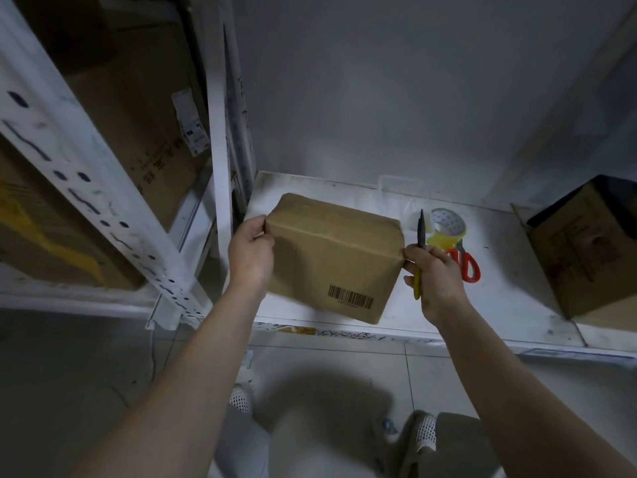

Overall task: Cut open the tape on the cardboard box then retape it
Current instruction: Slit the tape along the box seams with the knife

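Note:
A brown cardboard box (332, 257) with a barcode on its near face sits tilted on a white shelf (499, 298). My left hand (250, 251) grips the box's left top corner. My right hand (432, 276) holds a knife (420, 232) with a yellow handle and a dark blade pointing up, while its fingertips touch the box's right edge. Just behind that hand stands a roll of yellowish tape (446, 229). Red-handled scissors (467, 265) lie beside the roll, partly hidden by my right hand.
An open cardboard box (586, 250) stands at the shelf's right end. A clear plastic container (401, 189) sits against the back wall. A white perforated rack post (86, 188) and stored cartons (144, 108) fill the left. My shoes (425, 431) are on the tiled floor below.

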`<state>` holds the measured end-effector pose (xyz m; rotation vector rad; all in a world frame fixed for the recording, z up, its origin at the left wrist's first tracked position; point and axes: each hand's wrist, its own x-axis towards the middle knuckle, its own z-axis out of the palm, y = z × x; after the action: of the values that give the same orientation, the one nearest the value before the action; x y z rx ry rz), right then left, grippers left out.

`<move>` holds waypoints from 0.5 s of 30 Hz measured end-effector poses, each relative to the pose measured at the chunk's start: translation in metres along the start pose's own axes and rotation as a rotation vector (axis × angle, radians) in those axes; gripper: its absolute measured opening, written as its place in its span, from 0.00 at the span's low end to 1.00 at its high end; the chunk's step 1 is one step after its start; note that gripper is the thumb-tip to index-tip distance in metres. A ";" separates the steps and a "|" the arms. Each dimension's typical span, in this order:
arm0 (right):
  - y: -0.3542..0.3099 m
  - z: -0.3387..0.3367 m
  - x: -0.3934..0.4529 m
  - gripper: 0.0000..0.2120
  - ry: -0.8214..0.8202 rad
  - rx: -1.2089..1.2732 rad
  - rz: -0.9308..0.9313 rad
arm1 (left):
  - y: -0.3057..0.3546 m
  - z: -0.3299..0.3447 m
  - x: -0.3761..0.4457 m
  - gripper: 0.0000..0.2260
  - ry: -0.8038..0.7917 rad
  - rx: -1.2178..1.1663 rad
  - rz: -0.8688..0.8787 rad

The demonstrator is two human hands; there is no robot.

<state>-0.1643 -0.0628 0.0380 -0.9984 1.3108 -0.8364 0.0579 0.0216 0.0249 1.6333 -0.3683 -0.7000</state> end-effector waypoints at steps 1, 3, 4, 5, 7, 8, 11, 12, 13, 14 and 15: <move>0.000 -0.001 0.000 0.04 -0.005 0.011 0.009 | 0.001 0.000 -0.001 0.20 0.010 -0.008 -0.008; -0.001 -0.003 0.001 0.03 -0.021 0.050 0.025 | 0.002 0.000 -0.003 0.23 0.008 -0.014 -0.011; -0.002 -0.004 0.001 0.04 -0.028 0.065 0.028 | 0.003 0.000 -0.005 0.25 -0.008 -0.022 -0.001; -0.003 -0.004 0.001 0.05 -0.033 0.072 0.031 | 0.002 0.001 -0.007 0.26 -0.026 -0.032 0.009; -0.008 -0.005 0.001 0.07 -0.036 0.068 0.028 | 0.002 0.001 -0.011 0.27 -0.046 -0.037 0.012; -0.010 -0.005 0.001 0.07 -0.037 0.060 0.022 | 0.001 0.001 -0.011 0.27 -0.047 -0.024 0.012; -0.017 -0.003 0.001 0.08 -0.032 0.015 0.005 | 0.000 0.001 -0.008 0.25 -0.041 0.042 0.045; -0.019 -0.002 0.002 0.08 -0.025 0.002 0.003 | 0.000 0.002 -0.007 0.25 -0.036 0.061 0.053; -0.020 -0.002 0.003 0.08 -0.018 -0.006 0.003 | 0.000 0.003 -0.007 0.23 -0.024 0.082 0.057; -0.021 -0.001 0.004 0.08 -0.010 -0.016 0.005 | 0.000 0.004 -0.007 0.21 -0.004 0.104 0.060; -0.022 0.000 0.006 0.08 -0.003 -0.025 0.008 | 0.001 0.004 -0.007 0.19 0.020 0.125 0.067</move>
<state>-0.1628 -0.0763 0.0562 -1.0134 1.3247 -0.8137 0.0500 0.0222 0.0272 1.7368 -0.4579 -0.6197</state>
